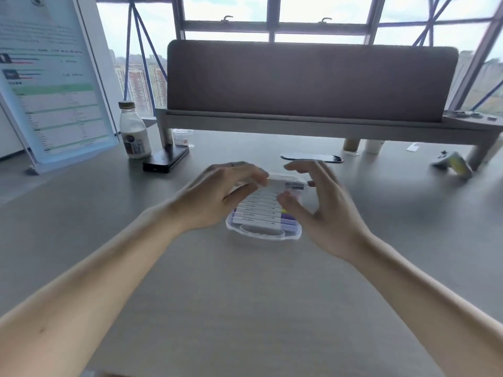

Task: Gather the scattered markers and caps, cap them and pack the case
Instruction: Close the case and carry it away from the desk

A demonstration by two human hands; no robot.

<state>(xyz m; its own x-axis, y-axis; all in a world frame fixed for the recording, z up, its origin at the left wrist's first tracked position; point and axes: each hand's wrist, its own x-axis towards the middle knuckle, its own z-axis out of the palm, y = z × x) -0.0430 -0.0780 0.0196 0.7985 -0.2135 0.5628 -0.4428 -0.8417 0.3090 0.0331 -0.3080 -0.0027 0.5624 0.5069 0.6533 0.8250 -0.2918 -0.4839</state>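
Left ends of the markers [258, 206] hidden behind the left hand [215, 197]; fingertips [258, 176] motion-blurred; poster [51, 77] text unreadable.

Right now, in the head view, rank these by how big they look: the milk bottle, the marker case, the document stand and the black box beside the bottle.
1. document stand
2. marker case, though it lies nearer the camera
3. milk bottle and black box: too alike to rank

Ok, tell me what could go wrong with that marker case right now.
1. The markers lie stacked above the rim of the clear case; the lid may not shut flat.
2. Both hands, left hand and right hand, work at its far end; pressing there could tip it and spill markers.
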